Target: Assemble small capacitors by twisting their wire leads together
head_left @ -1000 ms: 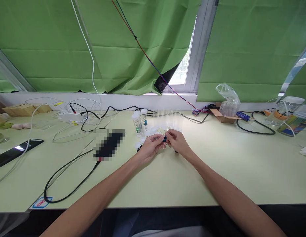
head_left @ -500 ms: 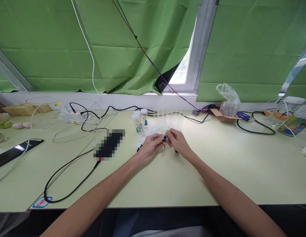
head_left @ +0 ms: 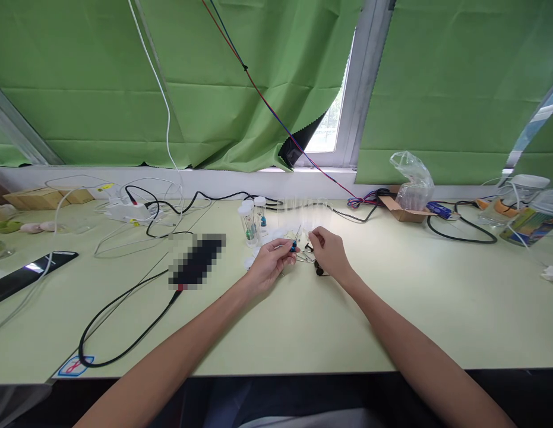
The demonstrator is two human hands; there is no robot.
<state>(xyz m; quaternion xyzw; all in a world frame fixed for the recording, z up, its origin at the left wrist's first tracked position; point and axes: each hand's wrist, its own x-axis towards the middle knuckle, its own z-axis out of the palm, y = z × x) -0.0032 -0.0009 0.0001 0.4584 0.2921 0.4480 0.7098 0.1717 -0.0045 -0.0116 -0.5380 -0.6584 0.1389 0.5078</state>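
In the head view my left hand [head_left: 272, 261] is closed in a pinch on a small blue-and-black part with thin metal pins [head_left: 294, 245], which point up and away. My right hand [head_left: 330, 252] is just to the right, apart from that part, its fingers curled together; whatever they may hold is too small to make out. Under and between the hands lie loose thin metal pieces [head_left: 305, 257] and small black round parts [head_left: 319, 269]. Clear tubes with white caps [head_left: 248, 224] stand behind my left hand, with small green and blue pieces inside.
Several clear empty-looking tubes [head_left: 318, 209] stand behind the hands. A pixelated dark object [head_left: 198, 261] with a black cable lies left. At the back right is a cardboard box [head_left: 405, 211] with a plastic bag. A phone [head_left: 31, 274] and a white power strip [head_left: 131, 209] are farther left.
My right hand has drawn away from the part in my left hand, moving right. The blue-and-black part and its pins now show more plainly, tilted upward.
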